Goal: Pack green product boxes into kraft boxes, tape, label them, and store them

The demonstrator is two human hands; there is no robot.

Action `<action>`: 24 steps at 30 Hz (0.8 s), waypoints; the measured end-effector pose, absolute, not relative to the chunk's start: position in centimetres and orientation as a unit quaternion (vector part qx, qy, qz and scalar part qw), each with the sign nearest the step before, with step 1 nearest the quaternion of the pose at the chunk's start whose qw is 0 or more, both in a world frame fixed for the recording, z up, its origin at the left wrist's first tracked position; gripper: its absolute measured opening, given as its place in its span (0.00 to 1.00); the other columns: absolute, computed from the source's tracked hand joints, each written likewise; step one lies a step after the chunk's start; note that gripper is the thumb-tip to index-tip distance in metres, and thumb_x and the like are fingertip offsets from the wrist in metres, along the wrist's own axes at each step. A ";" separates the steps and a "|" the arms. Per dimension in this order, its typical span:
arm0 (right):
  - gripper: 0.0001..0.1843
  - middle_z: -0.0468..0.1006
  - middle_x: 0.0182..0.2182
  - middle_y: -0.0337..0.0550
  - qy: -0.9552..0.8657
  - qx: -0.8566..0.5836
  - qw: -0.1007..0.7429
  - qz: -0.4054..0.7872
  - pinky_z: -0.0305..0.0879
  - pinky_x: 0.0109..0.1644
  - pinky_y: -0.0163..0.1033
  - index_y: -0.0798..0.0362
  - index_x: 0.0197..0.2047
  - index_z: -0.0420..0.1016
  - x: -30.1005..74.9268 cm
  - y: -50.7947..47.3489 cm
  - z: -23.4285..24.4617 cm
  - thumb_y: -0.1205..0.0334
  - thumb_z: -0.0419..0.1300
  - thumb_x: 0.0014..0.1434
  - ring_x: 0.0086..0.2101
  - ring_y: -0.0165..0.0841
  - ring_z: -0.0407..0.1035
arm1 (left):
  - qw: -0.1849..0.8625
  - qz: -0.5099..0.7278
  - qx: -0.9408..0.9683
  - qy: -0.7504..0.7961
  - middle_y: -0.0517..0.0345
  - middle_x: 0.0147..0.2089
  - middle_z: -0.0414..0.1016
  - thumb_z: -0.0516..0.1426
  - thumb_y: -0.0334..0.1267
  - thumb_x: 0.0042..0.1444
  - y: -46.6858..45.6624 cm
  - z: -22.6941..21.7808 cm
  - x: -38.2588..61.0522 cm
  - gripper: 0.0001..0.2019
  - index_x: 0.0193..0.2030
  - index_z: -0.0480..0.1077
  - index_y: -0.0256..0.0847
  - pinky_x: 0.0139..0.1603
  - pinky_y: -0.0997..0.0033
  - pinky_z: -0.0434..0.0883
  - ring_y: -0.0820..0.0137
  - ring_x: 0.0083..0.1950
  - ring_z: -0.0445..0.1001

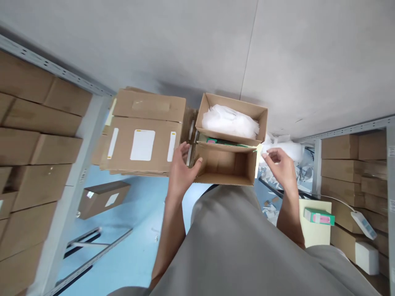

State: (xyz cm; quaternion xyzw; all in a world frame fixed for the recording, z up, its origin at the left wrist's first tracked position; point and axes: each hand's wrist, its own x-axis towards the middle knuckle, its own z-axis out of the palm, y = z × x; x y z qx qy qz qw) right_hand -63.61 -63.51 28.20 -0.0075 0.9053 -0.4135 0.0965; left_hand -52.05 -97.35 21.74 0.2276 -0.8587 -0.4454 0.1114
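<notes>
Close to my body is an open cardboard box (222,179), its brown inner walls and bottom in view. My left hand (183,166) is by its left end, with thumb and fingers spread apart and nothing between them. Off the right end, my right hand (280,167) is pinched at thumb and forefinger; whatever it may hold is too small to make out. Behind the near box stands another open carton (236,100) containing crumpled white wrapping (230,120). Green-and-pink packages (212,140) show in the gap between the two boxes.
To the left is a stack of flat cardboard cartons (123,139) with white labels. Shelves of brown boxes (40,185) flank both sides. White wrapping and paper scraps (271,211) lie at right, near a green-and-pink box (319,216). A closed carton (103,199) lies lower left.
</notes>
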 end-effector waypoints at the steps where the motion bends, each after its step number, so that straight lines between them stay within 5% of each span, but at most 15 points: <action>1: 0.28 0.88 0.38 0.46 0.908 -0.024 0.084 -0.410 0.75 0.46 0.44 0.49 0.49 0.83 -65.9 -64.0 27.8 0.30 0.67 0.67 0.36 0.40 0.79 | 0.108 -0.429 0.214 -0.871 0.40 0.75 0.75 0.68 0.41 0.66 -97.3 22.1 -53.0 0.37 0.79 0.64 0.47 0.78 0.44 0.76 0.49 0.77 0.75; 4: 0.26 0.89 0.42 0.48 0.913 -0.093 0.124 -0.377 0.76 0.50 0.45 0.50 0.52 0.83 -73.6 -66.3 25.0 0.34 0.67 0.70 0.39 0.42 0.82 | 0.092 -0.383 0.182 -0.901 0.40 0.78 0.70 0.69 0.38 0.64 -97.1 23.0 -55.8 0.41 0.82 0.62 0.49 0.83 0.39 0.69 0.45 0.82 0.69; 8: 0.26 0.90 0.51 0.53 0.909 -0.202 0.277 -0.239 0.75 0.57 0.47 0.51 0.58 0.83 -82.2 -71.4 19.5 0.40 0.74 0.68 0.50 0.47 0.83 | 0.061 -0.351 0.176 -0.918 0.42 0.84 0.64 0.71 0.34 0.60 -96.3 23.2 -58.1 0.42 0.80 0.66 0.53 0.86 0.37 0.66 0.43 0.86 0.63; 12: 0.40 0.88 0.58 0.60 0.895 -0.261 0.350 -0.092 0.74 0.59 0.51 0.53 0.66 0.79 -86.4 -76.4 14.6 0.39 0.81 0.60 0.56 0.54 0.81 | 0.052 -0.347 0.196 -0.916 0.45 0.79 0.70 0.69 0.34 0.62 -95.8 22.2 -58.8 0.31 0.71 0.76 0.53 0.82 0.39 0.71 0.44 0.81 0.70; 15: 0.43 0.86 0.61 0.65 0.892 -0.266 0.365 0.007 0.73 0.58 0.49 0.56 0.71 0.75 -87.1 -78.5 12.0 0.54 0.83 0.58 0.56 0.53 0.81 | 0.041 -0.357 0.196 -0.912 0.49 0.70 0.79 0.66 0.33 0.64 -95.9 21.5 -58.9 0.21 0.63 0.81 0.52 0.76 0.47 0.76 0.50 0.73 0.79; 18: 0.36 0.85 0.62 0.69 0.882 -0.282 0.375 0.051 0.72 0.59 0.49 0.60 0.70 0.75 -86.4 -78.7 10.3 0.70 0.76 0.61 0.56 0.51 0.81 | 0.033 -0.364 0.193 -0.911 0.51 0.63 0.83 0.66 0.33 0.65 -96.3 21.5 -58.9 0.16 0.58 0.82 0.50 0.69 0.53 0.80 0.52 0.65 0.84; 24: 0.17 0.85 0.61 0.70 0.886 -0.301 0.349 0.037 0.70 0.62 0.52 0.60 0.59 0.83 -83.9 -77.1 11.4 0.73 0.62 0.69 0.58 0.52 0.80 | 0.025 -0.371 0.173 -0.912 0.53 0.60 0.85 0.65 0.33 0.66 -96.9 22.5 -59.2 0.17 0.59 0.83 0.51 0.63 0.56 0.81 0.54 0.59 0.86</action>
